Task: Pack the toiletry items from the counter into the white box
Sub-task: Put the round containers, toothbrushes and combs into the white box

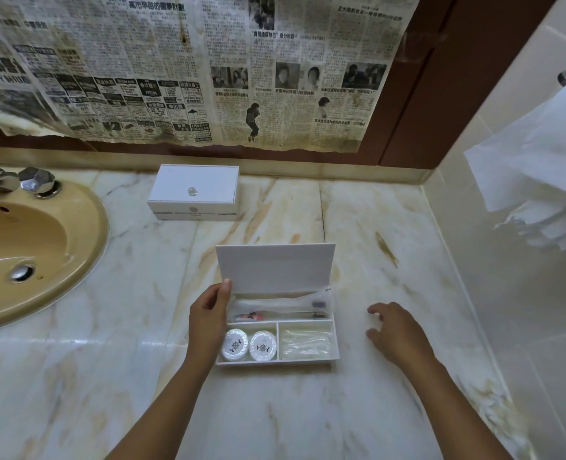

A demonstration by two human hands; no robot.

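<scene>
A white box (335, 340) lies open on the marble counter, its lid (275, 265) raised at the back. Two round wrapped soaps (249, 345) sit in its front left compartment. A clear packet (305, 341) fills the front right one. The long rear compartment holds wrapped toothbrush items (281, 308). My left hand (208, 320) grips the box's left side, with the thumb on the lid's lower left corner. To the right of the box my right hand (396, 330) hovers over the counter with loosely curled fingers and holds nothing.
A second white box (193, 190), lid down with a clear knob, stands at the back. A tan sink (76, 257) with chrome taps (16, 180) is at the left. White tissue (540, 174) hangs on the right wall. Newspaper covers the mirror.
</scene>
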